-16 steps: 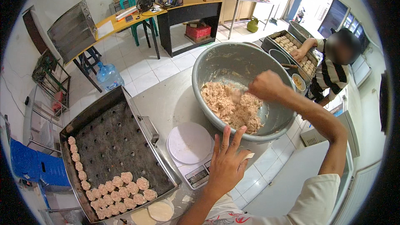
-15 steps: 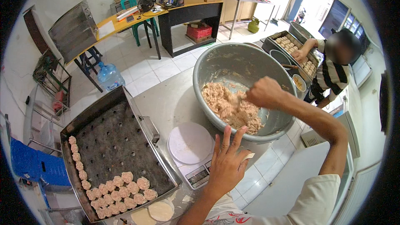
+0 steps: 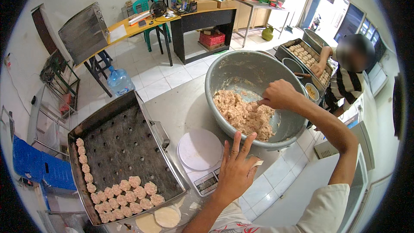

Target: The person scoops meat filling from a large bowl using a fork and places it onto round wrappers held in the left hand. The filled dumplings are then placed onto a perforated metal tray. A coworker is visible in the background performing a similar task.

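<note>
My right hand (image 3: 281,95) is closed over a mound of pinkish minced filling (image 3: 246,114) in a big grey basin (image 3: 224,121). Whatever its fingers grip is hidden by the hand and the filling. At the basin's near rim my left hand (image 3: 236,170) has its fingers spread, with a small pale scrap (image 3: 258,163) by the thumb. To its left stands a white kitchen scale (image 3: 199,149) with a round plate. Round dumpling wrappers (image 3: 167,217) lie at the table's near edge, beside a dark perforated tray (image 3: 125,142) partly lined with filled dumplings (image 3: 130,196).
A co-worker (image 3: 345,77) at the right reaches into another tray of dumplings (image 3: 302,54), near small bowls (image 3: 311,90). Beyond the metal table (image 3: 172,97) are a water jug (image 3: 120,81), a yellow-topped desk (image 3: 142,26) and a green gas cylinder (image 3: 267,33).
My right hand, blurred by motion in the filling before, now shows sharply and slightly further right. The left hand keeps its place at the rim. The whole view has shifted slightly.
</note>
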Available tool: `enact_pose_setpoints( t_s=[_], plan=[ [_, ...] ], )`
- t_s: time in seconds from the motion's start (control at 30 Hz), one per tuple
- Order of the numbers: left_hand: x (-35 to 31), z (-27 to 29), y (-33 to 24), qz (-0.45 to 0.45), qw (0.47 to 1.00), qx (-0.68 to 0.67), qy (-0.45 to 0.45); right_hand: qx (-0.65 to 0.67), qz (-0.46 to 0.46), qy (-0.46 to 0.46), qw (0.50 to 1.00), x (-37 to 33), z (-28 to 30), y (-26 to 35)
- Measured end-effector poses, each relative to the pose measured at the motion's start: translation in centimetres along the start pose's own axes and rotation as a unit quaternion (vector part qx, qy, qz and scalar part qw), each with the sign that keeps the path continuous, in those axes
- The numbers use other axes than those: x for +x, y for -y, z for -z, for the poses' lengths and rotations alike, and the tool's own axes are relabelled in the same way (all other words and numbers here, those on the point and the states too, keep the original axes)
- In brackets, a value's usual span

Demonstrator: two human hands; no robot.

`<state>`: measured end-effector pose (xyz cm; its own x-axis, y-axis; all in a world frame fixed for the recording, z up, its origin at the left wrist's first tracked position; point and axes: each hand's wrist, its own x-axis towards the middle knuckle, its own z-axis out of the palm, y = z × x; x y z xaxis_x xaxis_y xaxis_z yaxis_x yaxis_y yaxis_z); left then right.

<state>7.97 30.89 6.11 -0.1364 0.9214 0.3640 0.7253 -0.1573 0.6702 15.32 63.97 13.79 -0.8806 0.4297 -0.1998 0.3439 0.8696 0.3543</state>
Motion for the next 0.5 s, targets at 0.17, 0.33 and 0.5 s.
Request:
enact_pose_setpoints(
  t_s=[0.17, 0.33, 0.5],
  plan=[
    [0.1, -0.1, -0.2, -0.002, 1.0, -0.019, -0.021, -0.047, -0.062, -0.068, 0.995, -2.0, 1.4, 1.5],
    [0.1, 0.2, -0.2, -0.004, 1.0, -0.004, -0.006, -0.012, 0.002, -0.069, 0.998, -3.0, 2.3, 4.6],
    [-0.1, 0.2, 0.0, -0.003, 1.0, -0.004, 0.007, -0.078, 0.001, -0.081, 0.994, -3.8, 2.8, 5.4]
  ],
)
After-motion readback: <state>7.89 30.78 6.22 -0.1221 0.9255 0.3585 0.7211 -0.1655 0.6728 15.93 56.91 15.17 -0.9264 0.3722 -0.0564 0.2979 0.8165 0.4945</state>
